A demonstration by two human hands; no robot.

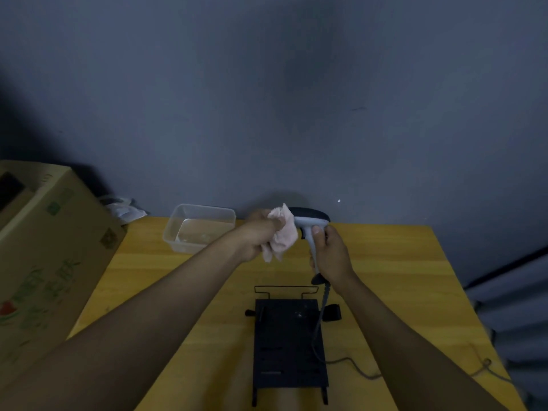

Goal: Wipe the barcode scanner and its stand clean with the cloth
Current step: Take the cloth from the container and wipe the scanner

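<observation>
The right hand (332,256) is holding the scanner (310,229) up above the surface (400,277), fingers closed around its handle, so that the head is free to be cleaned. The left hand (261,232) is gripping the bunched cloth (281,235) and pressing it against the side of the scanner head. The stand (289,345) is lying flat below, probably waiting for its turn.
</observation>
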